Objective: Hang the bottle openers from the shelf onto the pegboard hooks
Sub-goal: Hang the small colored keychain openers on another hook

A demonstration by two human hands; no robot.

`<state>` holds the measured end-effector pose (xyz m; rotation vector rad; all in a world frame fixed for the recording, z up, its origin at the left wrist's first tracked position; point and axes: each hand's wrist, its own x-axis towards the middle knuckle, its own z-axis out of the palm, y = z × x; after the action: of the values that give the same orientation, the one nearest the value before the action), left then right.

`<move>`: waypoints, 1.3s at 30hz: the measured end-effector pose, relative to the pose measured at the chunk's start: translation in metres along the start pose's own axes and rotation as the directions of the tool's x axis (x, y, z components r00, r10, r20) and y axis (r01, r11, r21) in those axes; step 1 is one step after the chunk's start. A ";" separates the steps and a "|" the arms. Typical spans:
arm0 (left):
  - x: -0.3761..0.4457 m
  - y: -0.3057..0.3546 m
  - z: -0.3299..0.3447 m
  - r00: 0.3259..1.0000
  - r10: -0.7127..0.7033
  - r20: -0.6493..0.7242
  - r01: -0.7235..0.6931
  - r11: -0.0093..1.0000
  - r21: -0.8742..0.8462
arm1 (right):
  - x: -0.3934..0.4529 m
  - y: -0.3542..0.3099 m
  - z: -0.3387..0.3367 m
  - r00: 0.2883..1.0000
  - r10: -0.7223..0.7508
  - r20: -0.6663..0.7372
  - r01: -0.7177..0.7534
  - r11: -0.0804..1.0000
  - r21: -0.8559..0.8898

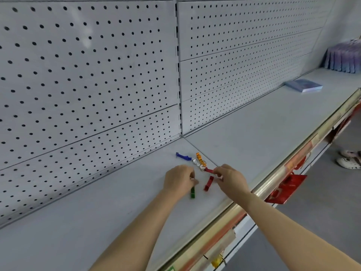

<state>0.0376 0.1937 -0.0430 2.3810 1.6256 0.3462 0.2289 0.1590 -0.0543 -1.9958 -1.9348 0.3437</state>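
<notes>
- The left hand (pixel 180 179) has its fingers curled around the upper end of a green bottle opener (pixel 192 193) on the shelf (pixel 97 222).
- The right hand (pixel 228 178) pinches a red bottle opener (pixel 209 170).
- Between the hands lies a second red opener (pixel 208 183).
- Beyond the hands lie an orange opener (pixel 201 159) and a blue opener (pixel 183 156), below the pegboard (pixel 88 75).

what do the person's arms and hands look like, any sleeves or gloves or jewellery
Both forearms are bare up to the frame's lower edge, with no sleeve showing. The left hand and right hand wear no gloves. No watch, bracelet or ring is visible on the parts that show.
</notes>
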 end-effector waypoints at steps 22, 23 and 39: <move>-0.023 -0.006 0.002 0.941 -0.261 -0.217 0.194 0.938 -0.287 | 0.020 -0.008 -0.009 0.903 -0.428 -0.025 0.425 0.901 -0.086; -0.025 -0.008 -0.001 0.926 -0.317 -0.206 0.217 0.892 -0.397 | 0.019 -0.016 -0.012 0.909 -0.416 -0.037 0.414 0.909 -0.059; -0.105 -0.049 -0.084 0.849 -0.497 -0.178 0.001 0.340 -0.940 | -0.047 -0.166 -0.039 0.991 0.019 -0.131 0.097 0.573 0.814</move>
<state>-0.0699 0.1185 0.0143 1.1460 1.3126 1.4030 0.0906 0.1120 0.0458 -1.2841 -1.3217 0.8961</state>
